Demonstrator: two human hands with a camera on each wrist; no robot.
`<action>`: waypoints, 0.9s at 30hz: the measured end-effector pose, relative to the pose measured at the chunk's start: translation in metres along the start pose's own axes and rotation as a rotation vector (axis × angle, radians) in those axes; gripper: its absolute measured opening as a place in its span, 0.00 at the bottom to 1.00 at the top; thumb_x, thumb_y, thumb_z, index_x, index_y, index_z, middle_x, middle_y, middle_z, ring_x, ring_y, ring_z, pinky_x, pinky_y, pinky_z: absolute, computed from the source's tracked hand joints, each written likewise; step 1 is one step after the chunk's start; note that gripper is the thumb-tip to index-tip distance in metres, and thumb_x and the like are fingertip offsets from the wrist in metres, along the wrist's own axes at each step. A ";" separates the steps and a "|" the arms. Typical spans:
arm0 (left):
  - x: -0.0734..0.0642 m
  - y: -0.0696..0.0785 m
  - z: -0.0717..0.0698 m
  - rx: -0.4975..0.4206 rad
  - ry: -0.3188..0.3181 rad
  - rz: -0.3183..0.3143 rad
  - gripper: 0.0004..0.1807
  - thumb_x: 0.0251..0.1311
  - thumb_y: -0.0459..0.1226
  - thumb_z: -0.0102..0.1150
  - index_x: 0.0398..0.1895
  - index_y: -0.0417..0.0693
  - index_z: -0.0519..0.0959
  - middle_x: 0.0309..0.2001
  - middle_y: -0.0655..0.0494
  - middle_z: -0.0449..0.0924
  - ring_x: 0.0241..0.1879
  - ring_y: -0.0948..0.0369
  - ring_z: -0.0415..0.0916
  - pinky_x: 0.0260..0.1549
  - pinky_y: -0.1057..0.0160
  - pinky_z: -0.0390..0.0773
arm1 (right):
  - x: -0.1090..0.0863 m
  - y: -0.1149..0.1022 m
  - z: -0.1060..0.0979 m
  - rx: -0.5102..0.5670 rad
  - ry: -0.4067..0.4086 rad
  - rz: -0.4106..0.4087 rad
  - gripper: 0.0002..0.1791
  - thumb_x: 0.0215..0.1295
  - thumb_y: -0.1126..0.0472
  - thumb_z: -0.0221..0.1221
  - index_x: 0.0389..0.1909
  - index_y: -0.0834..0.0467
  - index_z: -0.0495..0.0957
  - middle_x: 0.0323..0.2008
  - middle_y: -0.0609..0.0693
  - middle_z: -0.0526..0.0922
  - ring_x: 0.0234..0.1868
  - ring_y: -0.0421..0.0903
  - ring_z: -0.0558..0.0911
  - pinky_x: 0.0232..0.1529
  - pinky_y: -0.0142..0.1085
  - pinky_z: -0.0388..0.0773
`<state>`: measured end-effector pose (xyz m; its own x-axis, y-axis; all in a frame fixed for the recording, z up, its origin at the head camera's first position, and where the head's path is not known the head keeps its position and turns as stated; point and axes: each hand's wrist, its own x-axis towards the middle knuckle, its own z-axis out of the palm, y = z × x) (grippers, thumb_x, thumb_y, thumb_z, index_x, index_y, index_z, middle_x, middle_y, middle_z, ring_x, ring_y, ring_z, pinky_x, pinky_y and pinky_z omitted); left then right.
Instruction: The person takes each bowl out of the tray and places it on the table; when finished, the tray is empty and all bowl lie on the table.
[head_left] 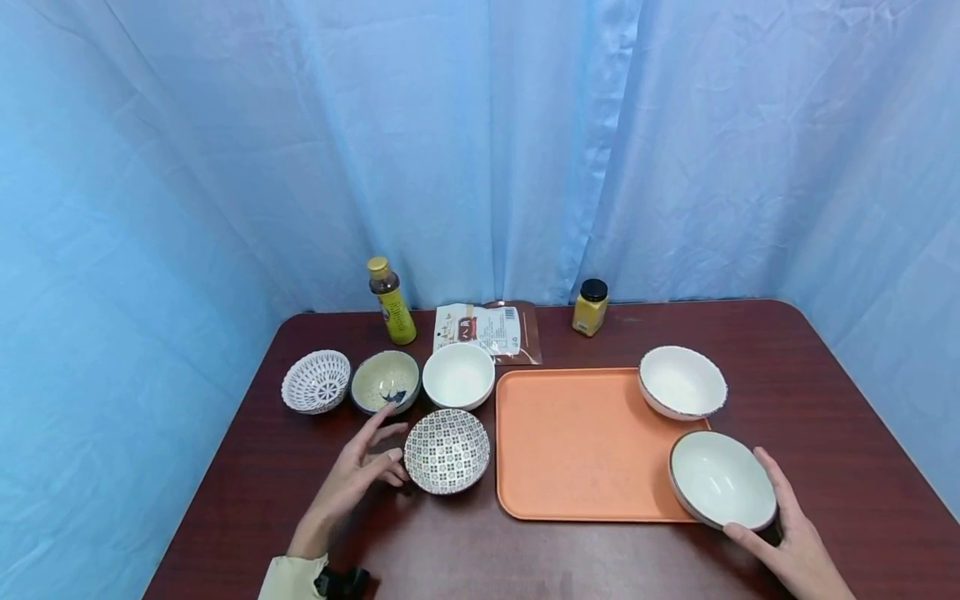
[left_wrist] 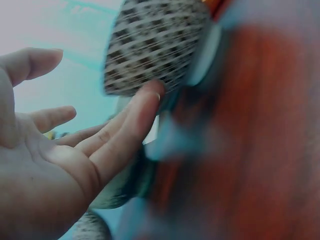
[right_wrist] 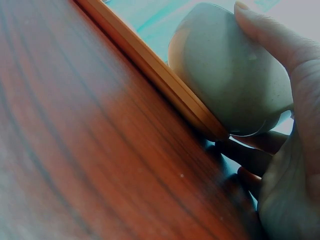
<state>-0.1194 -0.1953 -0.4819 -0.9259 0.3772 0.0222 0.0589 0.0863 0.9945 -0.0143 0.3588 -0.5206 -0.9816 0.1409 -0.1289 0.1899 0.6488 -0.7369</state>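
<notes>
At the right, a pale bowl with a dark rim [head_left: 722, 479] overlaps the orange tray's front right corner. My right hand [head_left: 798, 533] holds this bowl by its outer side, thumb at the front and fingers round the right. The right wrist view shows the bowl's side [right_wrist: 225, 75] slightly tilted at the tray's edge. My left hand [head_left: 358, 471] lies beside a bowl patterned in dark and white [head_left: 447, 452], its fingers extended loosely. In the left wrist view, a fingertip reaches the patterned bowl's wall [left_wrist: 155, 45]; whether it presses there I cannot tell.
The orange tray [head_left: 577, 450] lies mid-table, a white bowl [head_left: 682, 383] at its back right corner. Leftward stand a white bowl [head_left: 458, 377], a fish-painted bowl [head_left: 385, 377] and a lattice-patterned bowl [head_left: 317, 382]. Behind are a bottle [head_left: 393, 304], a packet [head_left: 487, 329] and a jar [head_left: 591, 310].
</notes>
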 end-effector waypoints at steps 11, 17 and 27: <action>0.015 0.039 -0.002 0.087 0.055 0.085 0.37 0.70 0.28 0.51 0.80 0.41 0.49 0.69 0.24 0.63 0.34 0.62 0.86 0.35 0.63 0.88 | 0.000 0.001 0.002 0.015 -0.005 -0.019 0.57 0.69 0.51 0.61 0.80 0.40 0.25 0.81 0.64 0.33 0.69 0.73 0.51 0.53 0.71 0.63; 0.042 0.057 0.021 0.086 -0.051 0.099 0.38 0.69 0.29 0.52 0.80 0.47 0.51 0.71 0.28 0.63 0.35 0.62 0.86 0.37 0.64 0.87 | 0.001 0.000 0.001 0.008 -0.017 -0.019 0.57 0.69 0.51 0.61 0.80 0.41 0.24 0.80 0.64 0.32 0.70 0.75 0.52 0.52 0.71 0.64; 0.081 0.065 0.078 0.040 -0.157 0.082 0.39 0.68 0.30 0.53 0.80 0.53 0.53 0.70 0.33 0.67 0.39 0.40 0.85 0.40 0.47 0.88 | 0.001 0.000 -0.001 0.007 -0.014 -0.005 0.57 0.69 0.50 0.60 0.80 0.41 0.24 0.80 0.64 0.31 0.71 0.76 0.51 0.52 0.72 0.64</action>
<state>-0.1614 -0.0868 -0.4238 -0.8480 0.5233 0.0839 0.1499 0.0849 0.9851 -0.0148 0.3599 -0.5204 -0.9827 0.1274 -0.1346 0.1851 0.6443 -0.7420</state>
